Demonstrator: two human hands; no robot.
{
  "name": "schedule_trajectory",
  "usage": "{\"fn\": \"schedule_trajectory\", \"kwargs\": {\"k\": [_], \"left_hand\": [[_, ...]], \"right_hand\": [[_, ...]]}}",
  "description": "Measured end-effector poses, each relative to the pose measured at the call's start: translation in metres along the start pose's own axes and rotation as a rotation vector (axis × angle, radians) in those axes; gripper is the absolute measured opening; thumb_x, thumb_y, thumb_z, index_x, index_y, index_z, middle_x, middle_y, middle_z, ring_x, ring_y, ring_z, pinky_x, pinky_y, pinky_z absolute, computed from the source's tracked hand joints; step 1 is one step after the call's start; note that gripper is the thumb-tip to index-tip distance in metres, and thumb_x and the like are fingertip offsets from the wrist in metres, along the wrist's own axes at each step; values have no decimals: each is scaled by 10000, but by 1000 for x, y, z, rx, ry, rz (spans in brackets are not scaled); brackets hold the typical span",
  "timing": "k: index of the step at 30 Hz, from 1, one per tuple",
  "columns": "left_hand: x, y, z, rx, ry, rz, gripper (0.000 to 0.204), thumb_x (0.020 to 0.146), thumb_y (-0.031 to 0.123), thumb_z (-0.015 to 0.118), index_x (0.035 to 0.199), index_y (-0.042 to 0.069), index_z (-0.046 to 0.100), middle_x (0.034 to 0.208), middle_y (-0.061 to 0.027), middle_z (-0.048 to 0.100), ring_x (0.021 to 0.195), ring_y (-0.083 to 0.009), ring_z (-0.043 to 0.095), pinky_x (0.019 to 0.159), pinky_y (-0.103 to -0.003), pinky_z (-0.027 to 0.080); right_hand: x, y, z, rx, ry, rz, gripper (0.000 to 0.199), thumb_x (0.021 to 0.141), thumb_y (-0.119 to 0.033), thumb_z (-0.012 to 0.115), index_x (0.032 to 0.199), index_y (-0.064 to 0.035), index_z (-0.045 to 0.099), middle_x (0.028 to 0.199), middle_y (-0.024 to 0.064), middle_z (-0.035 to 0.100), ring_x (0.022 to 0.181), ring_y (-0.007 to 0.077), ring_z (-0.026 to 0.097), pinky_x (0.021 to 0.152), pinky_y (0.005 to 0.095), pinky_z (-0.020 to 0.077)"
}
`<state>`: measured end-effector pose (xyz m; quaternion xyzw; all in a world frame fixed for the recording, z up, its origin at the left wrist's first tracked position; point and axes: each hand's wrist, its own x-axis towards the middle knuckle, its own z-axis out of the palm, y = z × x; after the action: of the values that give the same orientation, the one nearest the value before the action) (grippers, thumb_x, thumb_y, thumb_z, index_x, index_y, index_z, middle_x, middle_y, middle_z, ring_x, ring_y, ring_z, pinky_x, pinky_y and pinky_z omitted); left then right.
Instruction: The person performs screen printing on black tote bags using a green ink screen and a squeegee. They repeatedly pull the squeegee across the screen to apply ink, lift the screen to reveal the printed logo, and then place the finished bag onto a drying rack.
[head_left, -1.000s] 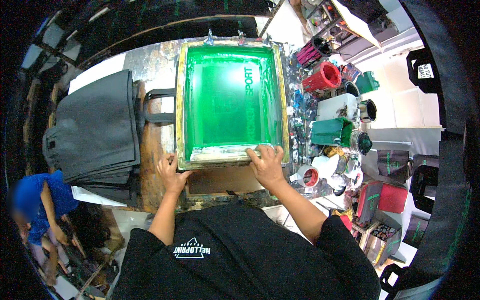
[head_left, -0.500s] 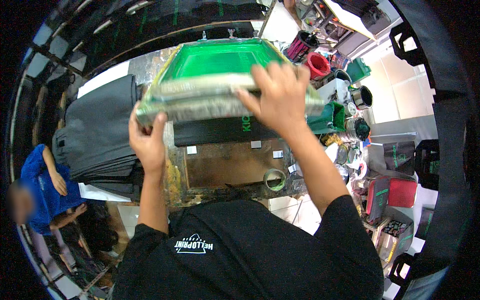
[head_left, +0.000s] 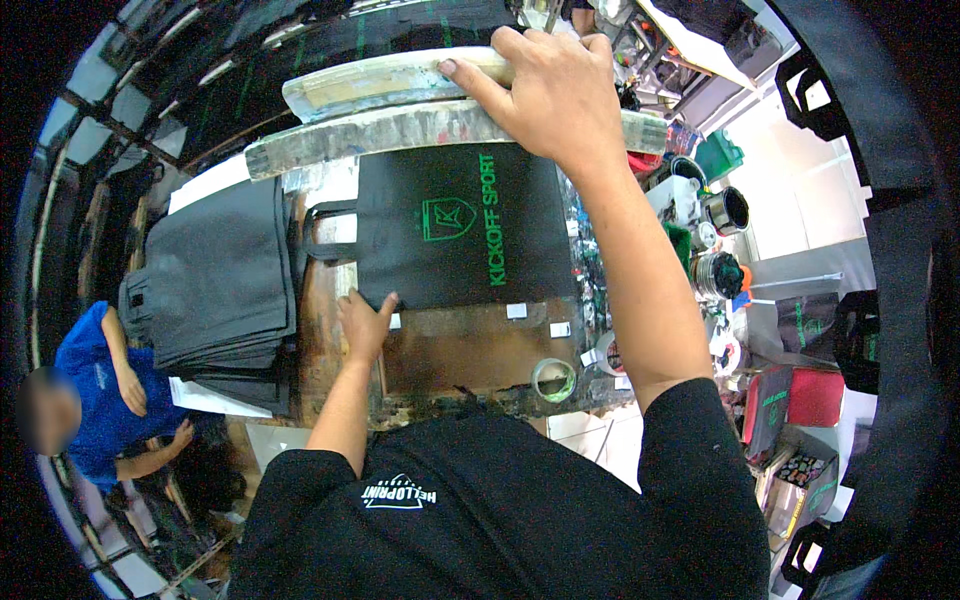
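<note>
My right hand point(head_left: 560, 95) is closed around the pale wooden squeegee point(head_left: 390, 82) and the near rail of a screen-printing frame point(head_left: 390, 132), which is tilted up at the back. The frame's mesh is hidden from here. Under it lies a flat black fabric bag point(head_left: 400, 260) with a green shield emblem and green lettering, its handles pointing left. At the bag's near left corner is my left hand point(head_left: 365, 325), open, with thumb and fingers apart and the thumb touching the edge.
A stack of black bags point(head_left: 220, 270) lies left of the board point(head_left: 460, 350). Several white tabs and a tape roll point(head_left: 553, 380) sit near the front. Cans and pots point(head_left: 725, 209) crowd the right. A person in blue point(head_left: 115, 390) is at the left.
The screen frame and squeegee have swung up and away, baring the printed bag. My left hand has let go of the frame and come down to the bag's near left corner.
</note>
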<state>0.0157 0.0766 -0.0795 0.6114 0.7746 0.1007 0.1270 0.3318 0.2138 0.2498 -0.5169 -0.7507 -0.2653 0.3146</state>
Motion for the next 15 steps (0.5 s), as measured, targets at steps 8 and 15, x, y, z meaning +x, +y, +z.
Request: {"fn": "schedule_trajectory", "kwargs": {"k": [8,15], "left_hand": [[22,7,-4,-104,-114,-98,750,750,380,950,1251,-53,598,1218,-247,655,1162,-472,629,982,-539,522],[48,55,-85,-525,-37,137,449,884,185,830,1212,-85,686,1096,-217,771,1001,-299,734,912,-414,555]], "right_hand": [[8,2,-5,34,-12,41,579,973,-638,611,811,-89,694,800,140,737,789,338,710,828,494,424],[1,10,-3,47,-29,66,601,979,-658,591,843,-85,714,824,143,741,869,314,716,851,499,416]]}}
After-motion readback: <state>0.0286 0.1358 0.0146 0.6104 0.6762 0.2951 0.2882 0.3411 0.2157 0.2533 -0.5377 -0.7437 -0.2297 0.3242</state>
